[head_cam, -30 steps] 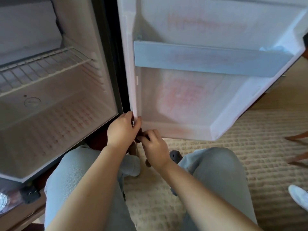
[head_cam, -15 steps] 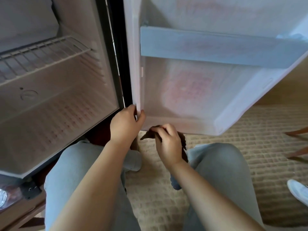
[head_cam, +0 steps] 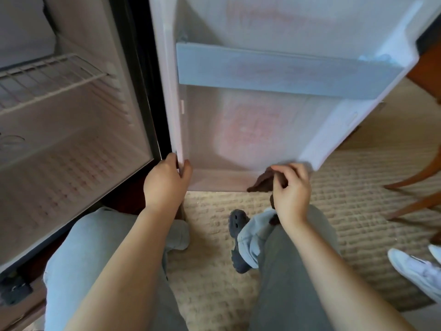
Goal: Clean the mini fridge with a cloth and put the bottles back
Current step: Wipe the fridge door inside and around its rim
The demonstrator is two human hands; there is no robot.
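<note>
With the left hand [head_cam: 167, 182] clamped on the near-left corner of the door [head_cam: 262, 130] to steady it, the right hand [head_cam: 292, 189] pinches the brown cloth [head_cam: 262, 182] at its bottom edge, right, where flatter, firmer pressure would likely wipe better.

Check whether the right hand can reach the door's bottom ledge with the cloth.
Probably yes: the right hand holds the brown cloth at the bottom ledge; the left hand grips the door edge, well aside.

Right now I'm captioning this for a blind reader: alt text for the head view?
A right hand holds a dark cloth at the bottom edge of an open mini fridge door, while the left hand grips the door's hinge-side edge.
</note>
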